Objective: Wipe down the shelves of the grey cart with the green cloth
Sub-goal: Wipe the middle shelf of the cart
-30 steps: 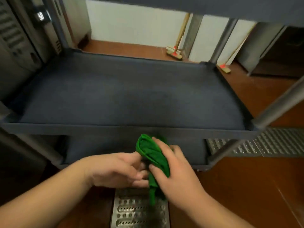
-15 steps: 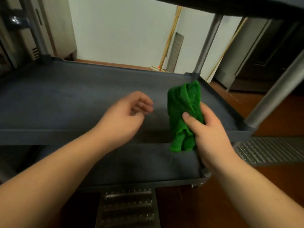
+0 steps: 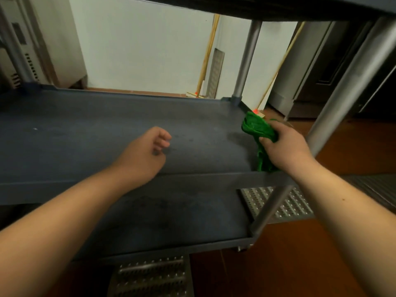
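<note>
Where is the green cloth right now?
In the head view, the bunched green cloth is gripped in the right hand, at the right end of the grey cart's middle shelf, near the rear right post.

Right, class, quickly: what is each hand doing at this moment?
Left hand: holds nothing, fingers loosely curled, over the middle shelf.
Right hand: grips the green cloth at the shelf's right end.
</note>
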A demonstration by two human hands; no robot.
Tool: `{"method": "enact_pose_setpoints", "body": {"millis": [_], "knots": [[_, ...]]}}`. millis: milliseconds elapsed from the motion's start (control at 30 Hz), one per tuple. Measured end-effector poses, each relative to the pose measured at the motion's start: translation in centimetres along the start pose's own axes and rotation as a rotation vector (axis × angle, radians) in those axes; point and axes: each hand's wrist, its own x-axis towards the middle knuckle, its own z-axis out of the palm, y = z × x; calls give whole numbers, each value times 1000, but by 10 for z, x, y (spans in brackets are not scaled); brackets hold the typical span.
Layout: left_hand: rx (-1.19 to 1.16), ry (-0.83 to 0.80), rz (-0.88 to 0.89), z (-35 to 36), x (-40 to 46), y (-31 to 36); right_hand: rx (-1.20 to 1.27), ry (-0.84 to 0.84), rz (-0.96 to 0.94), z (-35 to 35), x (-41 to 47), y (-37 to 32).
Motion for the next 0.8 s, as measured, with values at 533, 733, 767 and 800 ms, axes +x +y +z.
{"method": "enact_pose_setpoints", "body": {"millis": [533, 733, 767, 800], "knots": [[442, 161, 9, -43, -26, -40, -494, -164, 84, 33, 10, 7], [346, 106, -15, -39, -20, -42, -312, -187, 119, 38, 2, -4], [340, 102, -17, -40, -20, -42, -299, -192, 107, 40, 0, -9], [335, 98, -22, -41, -21, -43, -288, -198, 86, 42, -4, -17]]}}
